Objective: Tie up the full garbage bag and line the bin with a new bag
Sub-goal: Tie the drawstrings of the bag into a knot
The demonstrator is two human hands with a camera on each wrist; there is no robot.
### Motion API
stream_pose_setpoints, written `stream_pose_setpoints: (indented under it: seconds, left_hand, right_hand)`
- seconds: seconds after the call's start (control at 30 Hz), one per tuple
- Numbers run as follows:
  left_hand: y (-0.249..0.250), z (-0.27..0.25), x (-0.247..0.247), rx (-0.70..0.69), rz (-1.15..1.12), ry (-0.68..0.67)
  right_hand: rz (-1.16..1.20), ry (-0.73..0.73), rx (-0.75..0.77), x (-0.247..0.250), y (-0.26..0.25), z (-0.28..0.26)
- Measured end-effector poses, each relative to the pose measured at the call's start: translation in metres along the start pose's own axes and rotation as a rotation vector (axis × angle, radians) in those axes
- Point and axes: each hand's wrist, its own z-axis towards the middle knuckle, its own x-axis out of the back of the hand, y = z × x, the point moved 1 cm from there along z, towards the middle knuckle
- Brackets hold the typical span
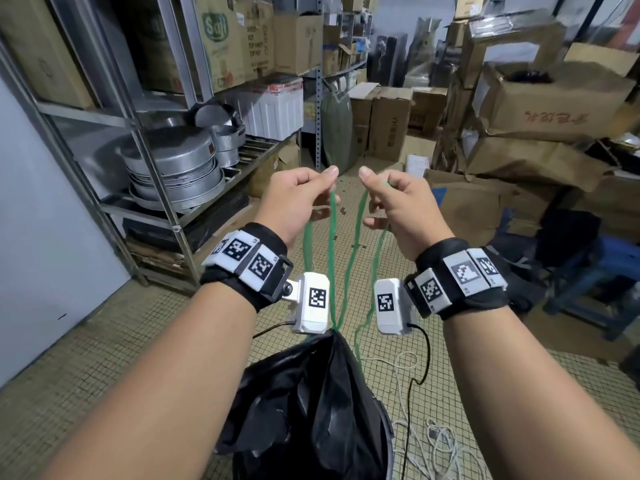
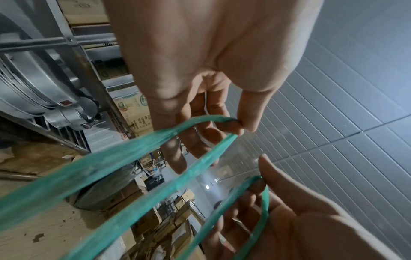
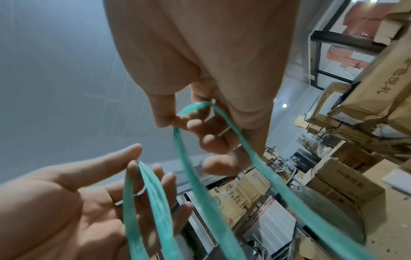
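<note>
Green flat drawstring loops [image 1: 349, 244] are pinched by left hand [image 1: 294, 199] and right hand [image 1: 398, 202], mid-frame, above crinkled glossy black garbage bag [image 1: 311, 403].

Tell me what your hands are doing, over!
Left hand, right hand each pinch a green drawstring loop, raised. Black garbage bag cinched, unknotted. Nothing blocking.

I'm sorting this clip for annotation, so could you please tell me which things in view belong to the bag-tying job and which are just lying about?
Part of the job:
- black garbage bag
- green drawstring loops, one pinched by the left hand, one by the right hand

Just lying about:
- metal pans on the shelf rack
- cardboard boxes
- white cables on the tiled floor
</note>
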Motion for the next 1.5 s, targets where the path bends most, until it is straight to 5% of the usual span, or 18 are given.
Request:
stream_pose_setpoints:
  seconds: [0.3, 0.73, 1.03, 1.5]
  left_hand:
    - [0.019, -0.005, -0.016, 0.018, -0.179, 0.011]
    - [-0.004, -0.015, -0.011, -0.122, -0.035, -0.069]
    - [-0.006, -0.018, -0.004, -0.103, -0.060, 0.035]
    - [-0.009, -0.020, 0.009, -0.053, 0.017, -0.026]
  right_hand:
    - [0.288, -0.049, -0.058, 0.002, -0.009, -0.007]
    - [0.197, -0.062, 0.078, -0.002, 0.007, -0.015]
    - [0.188, 0.014, 0.086, -0.001, 0.012, -0.013]
    - [0.112, -0.218, 0.126, -0.003, 0.020, -0.016]
